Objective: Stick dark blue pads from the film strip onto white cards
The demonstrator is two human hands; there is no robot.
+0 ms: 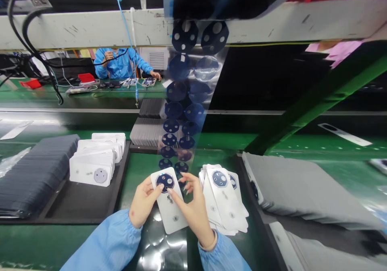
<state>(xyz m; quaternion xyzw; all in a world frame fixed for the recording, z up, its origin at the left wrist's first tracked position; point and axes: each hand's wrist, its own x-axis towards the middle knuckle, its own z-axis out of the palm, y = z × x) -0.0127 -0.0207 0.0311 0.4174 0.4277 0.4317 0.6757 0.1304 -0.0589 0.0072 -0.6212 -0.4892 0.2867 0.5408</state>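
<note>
Blue sleeves [109,238] lie nearest us, reaching in from the lower edge over a green desk [139,162]. Farthest left we have a long stack of dark sheets [39,174], standing closely packed on edge. Just right of it, in a black tray [87,204], white phone-shaped cards [90,172] lie fanned in a heap. Behind, across the line, a co-worker in blue [119,67] sits at another work surface, one hand raised, the other near a small device. Grey upright panels [146,132] fill a rack beyond our hands.

Our left hand [146,198] has a firm grip on the left edge of a white phone-shaped panel [173,212], thumb in front, tilted over the middle of the desk. On its upper part sits a dark octagonal camera sticker [165,181]. Behind it hangs a clear film strip [191,98] bearing two columns of similar stickers. Our right hand [193,200] rests its thumb by the sticker's lower edge; its grip is fairly wide, fingers parted from the thumb.

Just right of that hand, loose white panels with camera stickers [223,200] overlap in a pile. Beyond them a second black tray [256,216] carries packed grey panels [308,190].
</note>
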